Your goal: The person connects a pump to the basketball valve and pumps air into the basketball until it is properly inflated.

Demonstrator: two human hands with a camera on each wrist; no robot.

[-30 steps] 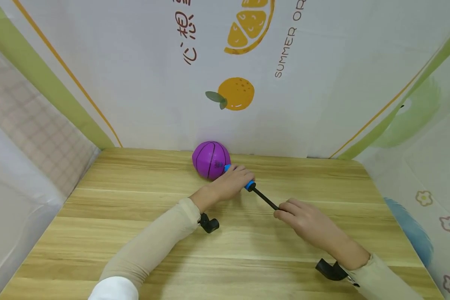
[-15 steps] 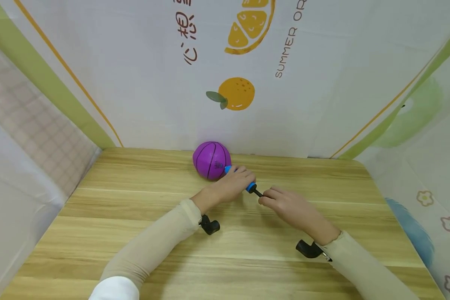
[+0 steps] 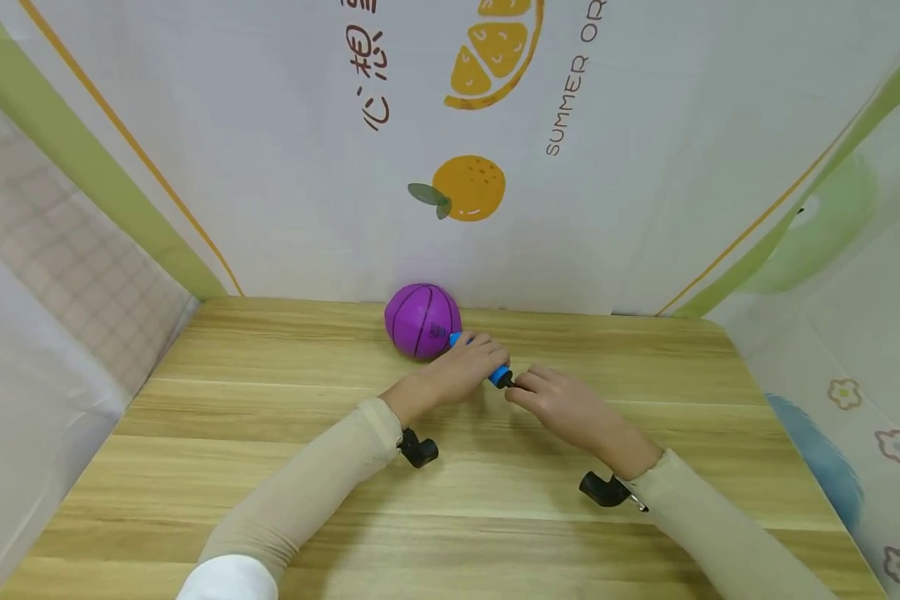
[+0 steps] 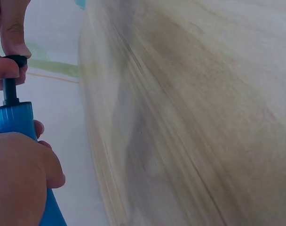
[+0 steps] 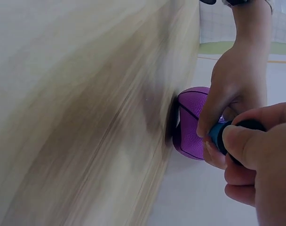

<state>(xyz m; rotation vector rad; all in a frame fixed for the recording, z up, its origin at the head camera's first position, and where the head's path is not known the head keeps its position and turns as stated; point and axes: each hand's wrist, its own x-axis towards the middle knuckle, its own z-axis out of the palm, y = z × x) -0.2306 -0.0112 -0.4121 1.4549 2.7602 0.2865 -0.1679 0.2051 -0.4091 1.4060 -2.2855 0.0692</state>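
Head view: how does the pump (image 3: 500, 376) read?

"I see a blue barrel (image 4: 15, 120), black rod (image 4: 10, 92) and black handle (image 4: 16, 60), over the table (image 3: 495, 542) near the purple ball (image 3: 418, 321). Its long axis slants: blue end (image 3: 457, 338) toward the ball, handle toward the right hand (image 3: 570, 410)."

"Fingers?"

"Left hand (image 3: 461, 368) wraps the barrel; right hand pinches the handle."

"Change?"

"One second ago, I saw far more rod exposed."

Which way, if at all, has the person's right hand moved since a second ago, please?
Yes: in the head view, judged against the wood-grain tabletop, the right hand has moved leftward and forward, toward the hand pump's blue barrel.
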